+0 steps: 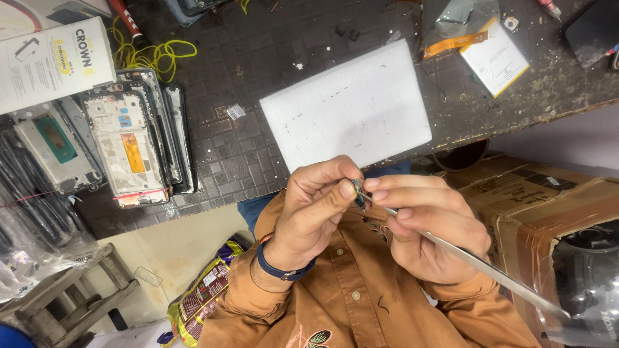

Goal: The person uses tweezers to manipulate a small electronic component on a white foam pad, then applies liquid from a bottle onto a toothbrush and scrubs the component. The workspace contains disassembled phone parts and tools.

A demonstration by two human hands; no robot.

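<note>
Dark workbench (pixel 258 142) fills upper frame w/ white foam pad (pixel 345 106) at centre (phone frames (pixel 132 138) upper left); left hand (pixel 309 216) pinches small part (pixel 358 200), right hand (pixel 429 225) closed on metal tweezers (pixel 477 261).

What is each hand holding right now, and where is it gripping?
The left hand pinches a tiny dark part by its edge at the fingertips. The right hand grips long metal tweezers near the tip end.

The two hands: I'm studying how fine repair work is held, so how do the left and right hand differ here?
The left hand pinches a tiny greenish part between thumb and fingertips; the right hand holds long metal tweezers, their tip at that part. The left wrist wears a dark blue band; the right wrist shows none. Both are bare, raised close together in front of the orange shirt.
</note>
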